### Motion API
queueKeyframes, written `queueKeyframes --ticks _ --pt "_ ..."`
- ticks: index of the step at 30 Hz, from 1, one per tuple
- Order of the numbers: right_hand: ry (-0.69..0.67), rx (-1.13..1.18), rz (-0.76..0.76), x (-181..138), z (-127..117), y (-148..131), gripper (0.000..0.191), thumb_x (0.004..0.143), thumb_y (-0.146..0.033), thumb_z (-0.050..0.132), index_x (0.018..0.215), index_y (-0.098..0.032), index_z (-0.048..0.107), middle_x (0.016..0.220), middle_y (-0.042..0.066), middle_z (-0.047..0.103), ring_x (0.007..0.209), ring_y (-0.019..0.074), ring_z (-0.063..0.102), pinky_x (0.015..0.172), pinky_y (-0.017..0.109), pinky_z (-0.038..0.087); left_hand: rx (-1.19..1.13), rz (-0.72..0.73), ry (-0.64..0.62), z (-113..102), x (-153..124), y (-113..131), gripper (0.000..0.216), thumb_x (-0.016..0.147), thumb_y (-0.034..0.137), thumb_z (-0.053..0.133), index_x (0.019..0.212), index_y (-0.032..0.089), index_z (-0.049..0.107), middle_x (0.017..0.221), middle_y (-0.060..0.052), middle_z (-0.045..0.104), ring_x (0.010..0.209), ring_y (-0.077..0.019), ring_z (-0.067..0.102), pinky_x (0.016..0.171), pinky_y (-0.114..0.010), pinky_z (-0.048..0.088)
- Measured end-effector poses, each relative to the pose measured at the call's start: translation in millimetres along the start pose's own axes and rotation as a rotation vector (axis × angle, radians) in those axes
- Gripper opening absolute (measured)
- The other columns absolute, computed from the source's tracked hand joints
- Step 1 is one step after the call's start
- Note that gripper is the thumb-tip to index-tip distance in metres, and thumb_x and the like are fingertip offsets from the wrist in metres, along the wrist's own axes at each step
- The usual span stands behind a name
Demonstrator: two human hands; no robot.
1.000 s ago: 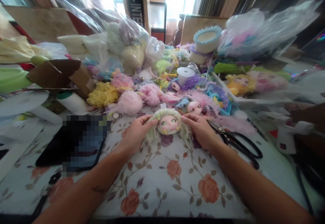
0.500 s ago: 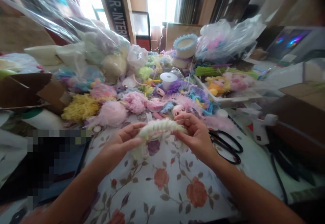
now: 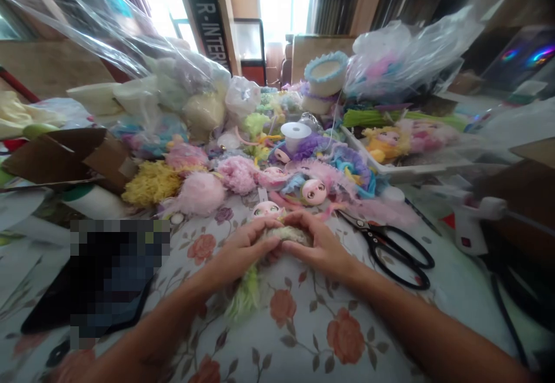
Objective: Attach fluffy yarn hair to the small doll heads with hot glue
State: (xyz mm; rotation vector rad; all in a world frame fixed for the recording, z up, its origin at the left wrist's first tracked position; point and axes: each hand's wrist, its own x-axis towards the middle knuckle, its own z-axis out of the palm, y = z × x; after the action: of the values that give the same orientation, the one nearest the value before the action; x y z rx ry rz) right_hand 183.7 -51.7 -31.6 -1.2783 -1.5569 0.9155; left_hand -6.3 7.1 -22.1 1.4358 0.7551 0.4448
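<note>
A small doll head [image 3: 266, 210] with pale green yarn hair [image 3: 245, 293] lies between my hands on the floral tablecloth [image 3: 303, 325]. My left hand [image 3: 243, 250] and my right hand [image 3: 318, 244] are both closed round the back of the head, fingers pressed into the hair. Its face peeks out above my fingers. A tuft of green hair trails down under my left wrist. Just beyond my hands lie more doll heads, one with a pink face [image 3: 314, 191] amid pink and blue fluff.
Black scissors [image 3: 396, 250] lie right of my right hand. A white glue gun [image 3: 468, 221] is farther right. A dark flat device [image 3: 104, 279] lies at left. Yarn pompoms [image 3: 199, 192], a white spool [image 3: 295, 135], plastic bags [image 3: 399, 59] and a cardboard box [image 3: 73, 157] crowd the back.
A second ago the doll faced me, held at both sides. I turned it over, lowered it towards the cloth and closed both hands over its hair.
</note>
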Motion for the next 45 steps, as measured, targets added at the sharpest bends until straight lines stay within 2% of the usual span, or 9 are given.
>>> queueKeyframes --ticks 5,9,11,14,18,24,37,40,45 --pt "-0.029 0.097 -0.044 14 5 2 0.040 0.081 -0.036 0.066 0.116 -0.020 0.057 0.113 0.007 0.064 0.105 0.0228 0.060 0.091 0.035 0.046 -0.143 0.009 0.189 -14 0 11 0.036 0.081 0.038 0.067 0.110 0.018 0.060 0.073 -0.001 0.064 0.064 -0.0127 0.058 0.062 -0.023 0.046" --pt "0.266 0.164 -0.036 5 3 2 0.018 0.089 -0.034 0.055 0.100 -0.021 0.061 0.094 0.003 0.066 0.087 0.0179 0.062 0.079 0.030 0.047 -0.274 0.023 0.261 -16 0 25 0.028 0.078 0.032 0.070 0.102 0.019 0.062 0.076 0.000 0.064 0.064 -0.0106 0.055 0.061 -0.020 0.043" --pt "0.437 0.088 -0.088 -3 -1 2 0.012 0.090 -0.029 0.052 0.093 -0.022 0.062 0.089 0.003 0.065 0.083 0.0174 0.061 0.078 0.030 0.047 -0.286 -0.007 0.220 -11 2 30 0.025 0.078 0.029 0.069 0.099 0.018 0.062 0.077 -0.001 0.064 0.062 -0.0100 0.053 0.059 -0.020 0.042" --pt "0.541 -0.136 -0.255 -11 -6 -1 0.011 0.085 -0.021 0.056 0.095 -0.022 0.061 0.091 0.004 0.064 0.088 0.0200 0.059 0.082 0.035 0.046 -0.274 -0.060 0.180 3 7 32 0.018 0.077 0.024 0.065 0.093 0.018 0.060 0.074 0.000 0.062 0.057 -0.0088 0.048 0.053 -0.020 0.037" --pt "0.533 -0.375 -0.498 -13 -7 -7 0.019 0.076 -0.014 0.063 0.095 -0.021 0.061 0.092 0.006 0.061 0.089 0.0223 0.056 0.081 0.039 0.044 -0.228 -0.035 0.245 18 5 28 0.010 0.081 0.028 0.057 0.089 0.021 0.056 0.068 0.004 0.053 0.056 -0.0087 0.044 0.052 -0.019 0.034" --pt "0.415 -0.491 -0.629 -12 2 -9 0.021 0.074 -0.012 0.067 0.093 -0.020 0.063 0.087 0.007 0.060 0.083 0.0210 0.055 0.074 0.037 0.046 -0.122 -0.046 0.267 21 -7 17 0.025 0.084 0.043 0.061 0.082 0.020 0.051 0.059 0.006 0.038 0.051 -0.0077 0.034 0.048 -0.019 0.027" --pt "0.306 -0.548 -0.579 -9 8 0 0.017 0.080 -0.012 0.064 0.095 -0.021 0.063 0.091 0.006 0.063 0.089 0.0210 0.055 0.079 0.037 0.047 -0.061 -0.033 0.232 24 -12 11 0.018 0.087 0.031 0.049 0.073 0.019 0.047 0.057 0.005 0.041 0.051 -0.0088 0.035 0.047 -0.021 0.027" --pt "0.286 -0.529 -0.584 -9 8 -2 0.014 0.080 -0.009 0.061 0.089 -0.020 0.060 0.089 0.006 0.064 0.087 0.0196 0.055 0.078 0.036 0.046 -0.045 -0.003 0.222 24 -11 10 0.015 0.088 0.033 0.050 0.080 0.020 0.051 0.059 0.005 0.041 0.051 -0.0083 0.035 0.048 -0.021 0.028" --pt "0.269 -0.467 -0.593 -9 6 -4 0.016 0.081 -0.007 0.055 0.088 -0.022 0.055 0.085 0.004 0.066 0.082 0.0181 0.058 0.075 0.035 0.046 0.026 0.046 0.307 22 -11 3 0.012 0.088 0.033 0.054 0.094 0.023 0.053 0.060 0.006 0.042 0.054 -0.0088 0.039 0.052 -0.021 0.033"
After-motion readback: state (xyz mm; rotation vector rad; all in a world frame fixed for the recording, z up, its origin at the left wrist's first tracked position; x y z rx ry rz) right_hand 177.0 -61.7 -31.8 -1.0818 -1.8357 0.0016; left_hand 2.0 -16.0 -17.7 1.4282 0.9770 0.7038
